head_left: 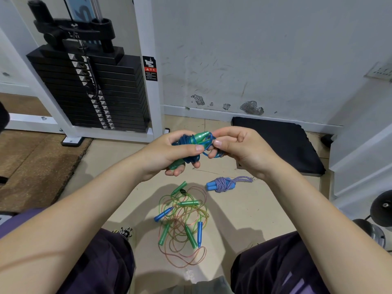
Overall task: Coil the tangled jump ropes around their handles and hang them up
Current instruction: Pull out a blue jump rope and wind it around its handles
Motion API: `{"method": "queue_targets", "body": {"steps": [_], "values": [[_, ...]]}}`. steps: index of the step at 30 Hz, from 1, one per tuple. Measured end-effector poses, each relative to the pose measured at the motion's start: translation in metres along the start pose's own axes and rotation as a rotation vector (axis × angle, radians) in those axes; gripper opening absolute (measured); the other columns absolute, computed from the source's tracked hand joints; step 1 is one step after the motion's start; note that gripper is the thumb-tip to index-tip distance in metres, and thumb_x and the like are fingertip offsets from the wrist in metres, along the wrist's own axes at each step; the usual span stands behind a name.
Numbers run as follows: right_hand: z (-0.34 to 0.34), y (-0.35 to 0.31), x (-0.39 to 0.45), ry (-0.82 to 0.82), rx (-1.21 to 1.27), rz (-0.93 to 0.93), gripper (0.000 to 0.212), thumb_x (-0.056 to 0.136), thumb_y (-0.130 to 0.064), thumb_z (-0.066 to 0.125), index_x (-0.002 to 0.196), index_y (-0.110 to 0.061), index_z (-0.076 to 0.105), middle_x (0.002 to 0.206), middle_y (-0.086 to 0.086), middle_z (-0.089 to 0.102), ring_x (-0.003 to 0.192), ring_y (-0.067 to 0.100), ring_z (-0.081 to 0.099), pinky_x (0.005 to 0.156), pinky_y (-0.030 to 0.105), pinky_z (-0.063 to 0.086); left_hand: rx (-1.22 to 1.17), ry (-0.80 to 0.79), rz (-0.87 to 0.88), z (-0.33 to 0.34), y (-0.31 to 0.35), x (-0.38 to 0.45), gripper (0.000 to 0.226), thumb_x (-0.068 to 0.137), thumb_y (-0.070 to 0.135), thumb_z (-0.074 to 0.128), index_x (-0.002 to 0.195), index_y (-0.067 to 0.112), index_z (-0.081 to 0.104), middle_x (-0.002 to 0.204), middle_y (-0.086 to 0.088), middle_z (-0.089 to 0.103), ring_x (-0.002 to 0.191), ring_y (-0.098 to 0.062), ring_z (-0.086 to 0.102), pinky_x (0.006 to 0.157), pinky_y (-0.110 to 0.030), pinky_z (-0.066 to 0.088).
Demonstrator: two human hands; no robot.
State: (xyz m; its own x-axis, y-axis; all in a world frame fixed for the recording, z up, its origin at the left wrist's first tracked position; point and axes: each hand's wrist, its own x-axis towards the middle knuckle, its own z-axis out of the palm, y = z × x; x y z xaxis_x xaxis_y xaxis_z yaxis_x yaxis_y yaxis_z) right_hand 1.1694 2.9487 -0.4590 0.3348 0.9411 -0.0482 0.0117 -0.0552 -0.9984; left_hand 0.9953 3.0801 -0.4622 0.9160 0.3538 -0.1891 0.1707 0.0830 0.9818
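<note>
My left hand (169, 151) grips a blue jump rope (191, 145) wound around its green handles; one handle tip pokes out above my thumb. My right hand (235, 145) pinches a loop of that blue cord just right of the bundle. On the floor below lies a tangled pile of thin green and pink ropes (182, 223) with several green and blue handles. A purple braided rope (224, 184), coiled around light blue handles, lies to the pile's upper right.
A white weight machine with a black plate stack (93, 90) stands at the back left. A black mat (282, 143) lies against the wall on the right. Dumbbells (379, 211) sit at the right edge. My knees frame the rope pile.
</note>
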Motion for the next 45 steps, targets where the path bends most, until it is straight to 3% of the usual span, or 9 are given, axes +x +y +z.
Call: {"method": "queue_targets", "body": {"steps": [3, 8, 15, 24, 29, 34, 38, 42, 45], "values": [[-0.0003, -0.0004, -0.0001, 0.023, 0.047, -0.002, 0.016, 0.093, 0.003, 0.054, 0.101, -0.003, 0.067, 0.072, 0.004, 0.070, 0.062, 0.013, 0.062, 0.068, 0.024, 0.051, 0.011, -0.042, -0.004, 0.0005, 0.0004, -0.0011, 0.025, 0.083, 0.033, 0.073, 0.105, 0.026, 0.063, 0.081, -0.017, 0.067, 0.043, -0.019, 0.038, 0.042, -0.025, 0.025], [0.0030, -0.0018, -0.0004, -0.017, 0.148, 0.043, 0.018, 0.096, 0.002, 0.049, 0.104, -0.004, 0.064, 0.068, 0.001, 0.063, 0.059, 0.010, 0.054, 0.065, 0.021, 0.049, 0.022, -0.023, 0.000, 0.0024, 0.0022, -0.0014, 0.032, 0.079, 0.034, 0.069, 0.108, 0.024, 0.061, 0.080, -0.015, 0.067, 0.043, -0.019, 0.039, 0.042, -0.025, 0.025], [0.0018, 0.0013, 0.0010, -0.124, 0.203, 0.126, 0.021, 0.084, -0.003, 0.065, 0.105, 0.000, 0.063, 0.074, 0.003, 0.067, 0.064, 0.010, 0.059, 0.069, 0.022, 0.052, 0.033, 0.036, 0.040, 0.0009, 0.0008, -0.0009, 0.037, 0.079, 0.036, 0.074, 0.112, 0.023, 0.062, 0.079, -0.015, 0.069, 0.043, -0.019, 0.041, 0.041, -0.023, 0.028], [0.0010, 0.0051, 0.0017, -0.082, 0.236, 0.131, 0.024, 0.083, -0.011, 0.060, 0.102, 0.000, 0.068, 0.079, 0.010, 0.063, 0.071, 0.012, 0.061, 0.080, 0.027, 0.052, 0.092, 0.009, 0.018, 0.0005, 0.0030, -0.0037, 0.032, 0.075, 0.039, 0.074, 0.104, 0.029, 0.065, 0.079, -0.013, 0.070, 0.043, -0.019, 0.041, 0.047, -0.027, 0.026], [0.0042, 0.0032, 0.0002, -0.080, 0.293, 0.135, 0.019, 0.081, -0.007, 0.060, 0.095, 0.003, 0.069, 0.074, 0.010, 0.066, 0.070, 0.014, 0.062, 0.073, 0.025, 0.054, 0.040, -0.005, 0.043, -0.0014, 0.0021, -0.0031, 0.017, 0.080, 0.033, 0.073, 0.097, 0.035, 0.068, 0.080, -0.016, 0.069, 0.042, -0.019, 0.041, 0.043, -0.024, 0.026], [0.0047, -0.0018, -0.0003, -0.051, 0.414, 0.158, 0.020, 0.076, 0.000, 0.061, 0.095, -0.004, 0.067, 0.079, 0.007, 0.070, 0.070, 0.013, 0.065, 0.070, 0.023, 0.055, 0.072, -0.049, 0.033, -0.0011, 0.0040, -0.0051, 0.025, 0.080, 0.031, 0.072, 0.103, 0.030, 0.065, 0.079, -0.013, 0.070, 0.043, -0.020, 0.041, 0.044, -0.025, 0.028], [0.0061, -0.0034, 0.0005, -0.016, 0.529, 0.174, 0.022, 0.062, -0.002, 0.075, 0.083, -0.007, 0.073, 0.078, 0.010, 0.069, 0.067, 0.017, 0.065, 0.065, 0.023, 0.056, 0.081, -0.079, 0.045, 0.0018, 0.0042, -0.0062, 0.018, 0.080, 0.030, 0.073, 0.094, 0.039, 0.067, 0.080, -0.012, 0.070, 0.044, -0.019, 0.043, 0.044, -0.024, 0.030], [0.0050, 0.0018, 0.0036, -0.061, 0.576, 0.196, 0.043, 0.042, -0.010, 0.095, 0.081, -0.009, 0.077, 0.079, 0.011, 0.070, 0.069, 0.017, 0.067, 0.069, 0.025, 0.057, 0.092, -0.055, 0.051, 0.0020, 0.0049, -0.0063, 0.019, 0.079, 0.031, 0.074, 0.095, 0.040, 0.068, 0.081, -0.013, 0.071, 0.045, -0.019, 0.043, 0.044, -0.024, 0.031], [0.0018, 0.0029, 0.0037, -0.089, 0.563, 0.210, 0.046, 0.043, -0.013, 0.096, 0.084, -0.009, 0.076, 0.081, 0.009, 0.070, 0.069, 0.016, 0.067, 0.074, 0.026, 0.056, 0.102, -0.048, 0.055, 0.0014, 0.0047, -0.0069, 0.019, 0.078, 0.033, 0.075, 0.094, 0.040, 0.068, 0.082, -0.012, 0.072, 0.045, -0.019, 0.044, 0.045, -0.025, 0.030]]}}
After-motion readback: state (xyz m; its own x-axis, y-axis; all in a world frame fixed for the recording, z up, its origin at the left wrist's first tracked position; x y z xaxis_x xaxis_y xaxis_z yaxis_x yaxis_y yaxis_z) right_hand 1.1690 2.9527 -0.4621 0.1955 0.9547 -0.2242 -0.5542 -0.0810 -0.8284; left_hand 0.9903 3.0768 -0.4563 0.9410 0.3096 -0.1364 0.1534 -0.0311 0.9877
